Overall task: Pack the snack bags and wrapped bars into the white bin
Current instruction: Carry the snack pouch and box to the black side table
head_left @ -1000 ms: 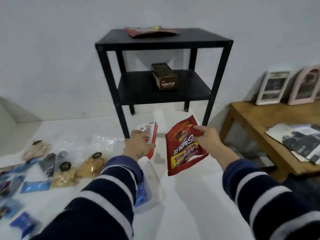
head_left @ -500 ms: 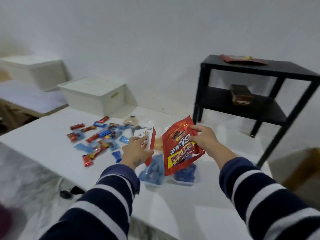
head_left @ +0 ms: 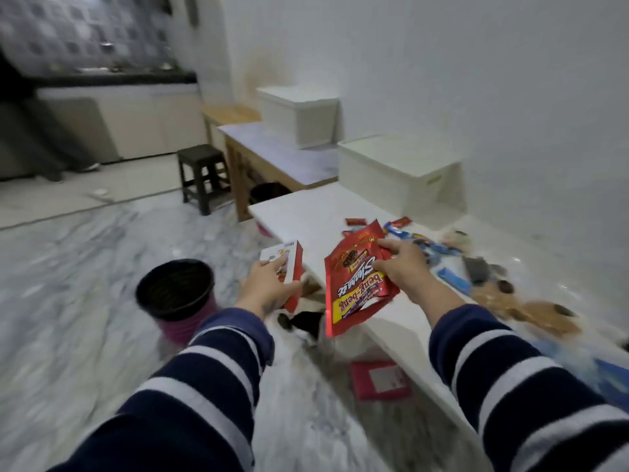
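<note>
My right hand (head_left: 401,270) pinches the top of a red Beng-Beng snack bag (head_left: 354,284), which hangs upside down over the near edge of the white table (head_left: 306,212). My left hand (head_left: 267,289) grips a small red and white snack box (head_left: 289,264) left of the table, above the floor. A lidded white bin (head_left: 398,175) stands at the table's far end against the wall. Several red and blue wrapped bars (head_left: 425,243) and clear bags of snacks (head_left: 531,311) lie scattered on the table to the right.
A second white bin (head_left: 299,114) sits on a wooden table (head_left: 272,155) further back. A black and pink waste basket (head_left: 177,294) stands on the marble floor at left. A dark stool (head_left: 202,172) stands behind it. A red packet (head_left: 379,379) lies on the floor under the table.
The view has swung left, from the black shelf toward the white bins and the floor. Both hands keep their hold on the box and the red bag, carried along leftward.
</note>
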Action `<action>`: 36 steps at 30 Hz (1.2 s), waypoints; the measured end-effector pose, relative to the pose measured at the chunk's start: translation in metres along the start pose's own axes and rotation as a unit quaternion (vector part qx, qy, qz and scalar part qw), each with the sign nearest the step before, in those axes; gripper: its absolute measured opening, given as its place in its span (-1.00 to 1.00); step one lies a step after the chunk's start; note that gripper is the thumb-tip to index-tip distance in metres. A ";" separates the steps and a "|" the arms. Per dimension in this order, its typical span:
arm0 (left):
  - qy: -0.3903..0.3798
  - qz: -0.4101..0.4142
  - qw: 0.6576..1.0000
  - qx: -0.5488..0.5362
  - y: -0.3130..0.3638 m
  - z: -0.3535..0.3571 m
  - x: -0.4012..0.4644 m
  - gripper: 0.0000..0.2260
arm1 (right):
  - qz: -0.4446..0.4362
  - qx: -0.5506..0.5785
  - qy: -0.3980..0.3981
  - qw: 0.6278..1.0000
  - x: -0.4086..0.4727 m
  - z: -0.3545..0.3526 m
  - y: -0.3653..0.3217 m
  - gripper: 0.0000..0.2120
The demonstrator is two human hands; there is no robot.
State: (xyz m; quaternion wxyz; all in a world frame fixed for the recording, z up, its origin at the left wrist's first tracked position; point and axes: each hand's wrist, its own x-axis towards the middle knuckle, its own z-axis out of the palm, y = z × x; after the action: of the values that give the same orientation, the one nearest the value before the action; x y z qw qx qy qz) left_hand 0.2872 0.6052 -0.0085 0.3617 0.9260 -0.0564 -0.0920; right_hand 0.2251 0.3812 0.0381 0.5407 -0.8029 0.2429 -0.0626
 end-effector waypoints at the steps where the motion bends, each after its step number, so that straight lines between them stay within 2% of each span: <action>1: 0.008 -0.017 1.000 0.004 -0.019 -0.014 0.007 -0.40 | -0.004 -0.002 -0.017 1.000 0.007 0.026 -0.008 -0.45; 6: 0.042 -0.122 0.991 -0.031 -0.103 -0.060 0.046 -0.37 | -0.026 -0.003 -0.083 0.996 0.036 0.146 -0.043 -0.46; 10: 0.061 -0.195 0.976 -0.078 -0.147 -0.079 0.082 -0.28 | -0.047 -0.033 -0.151 0.987 0.076 0.222 -0.065 -0.47; 15: 0.126 -0.259 0.947 -0.141 -0.195 -0.104 0.133 -0.21 | -0.073 -0.064 -0.238 0.966 0.140 0.300 -0.088 -0.47; 20: 0.177 -0.327 0.910 -0.182 -0.241 -0.128 0.180 -0.23 | -0.104 -0.118 -0.290 0.944 0.203 0.371 -0.115 -0.48; 26: 0.180 -0.379 0.874 -0.247 -0.309 -0.138 0.249 -0.20 | -0.108 -0.163 -0.318 0.928 0.265 0.459 -0.124 -0.48; 31: 0.150 -0.393 0.868 -0.265 -0.371 -0.149 0.337 -0.20 | -0.090 -0.180 -0.320 0.926 0.324 0.544 -0.122 -0.47; 36: 0.097 -0.420 0.855 -0.288 -0.420 -0.162 0.413 -0.20 | -0.036 -0.205 -0.309 0.928 0.377 0.621 -0.103 -0.49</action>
State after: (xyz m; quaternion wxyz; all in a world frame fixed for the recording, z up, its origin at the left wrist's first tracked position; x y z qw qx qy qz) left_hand 0.7403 0.9491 -0.2307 0.5430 0.7201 0.4025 -0.1566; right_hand 0.8131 0.7593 -0.1835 0.4097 -0.8842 0.0418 0.2204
